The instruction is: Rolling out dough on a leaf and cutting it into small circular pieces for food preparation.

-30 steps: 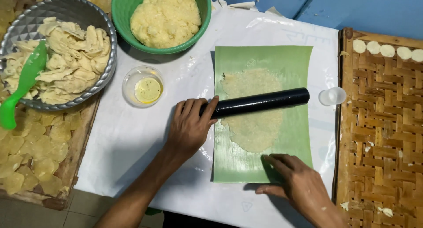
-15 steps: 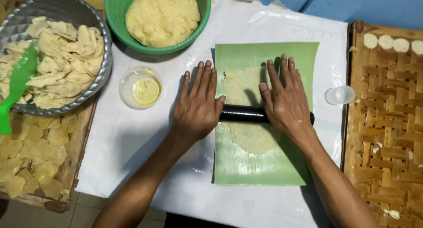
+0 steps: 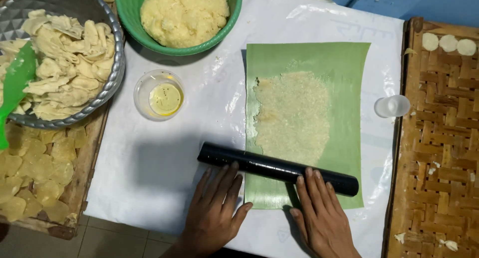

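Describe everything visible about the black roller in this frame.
The long black cylindrical roller, smooth and glossy like plastic, lies slightly slanted across the near end of the green banana-leaf sheet, just below the thin flattened dough. The left hand and right hand touch it with flat fingertips. Its left end overhangs the white plastic sheet.

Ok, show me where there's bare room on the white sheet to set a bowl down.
The widest bare patch of white sheet lies below the small oil cup, left of the black roller and left hand. A narrower strip runs between the banana leaf and woven tray, partly taken by a small clear cup. The top left is crowded with bowls.
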